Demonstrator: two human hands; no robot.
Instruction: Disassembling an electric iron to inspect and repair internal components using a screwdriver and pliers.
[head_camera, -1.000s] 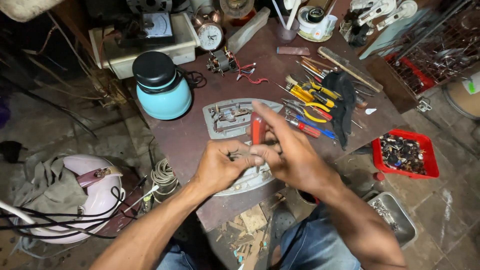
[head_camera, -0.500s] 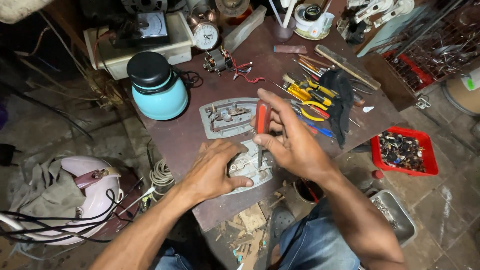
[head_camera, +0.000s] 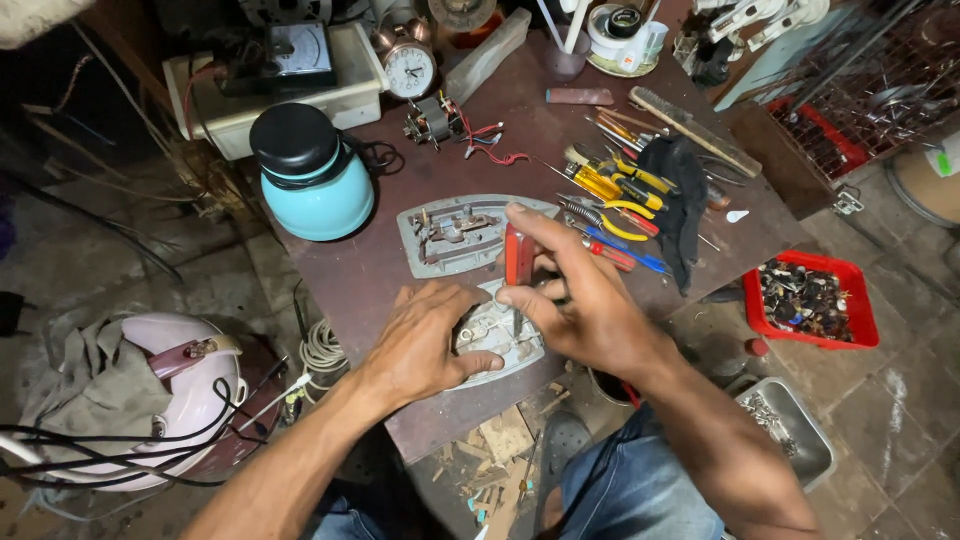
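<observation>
Now your left hand (head_camera: 425, 340) presses the grey iron plate (head_camera: 497, 340) flat on the bench (head_camera: 370, 270); your right hand (head_camera: 580, 300) grips a red-handled screwdriver (head_camera: 519, 258) upright on it.

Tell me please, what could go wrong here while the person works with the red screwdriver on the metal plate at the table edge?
1. The left hand steadies the metal plate close to the tip of the red screwdriver; a slip might jab the fingers.
2. The plate lies near the edge of the table, so hard pressing by the right hand could push it off.
</observation>
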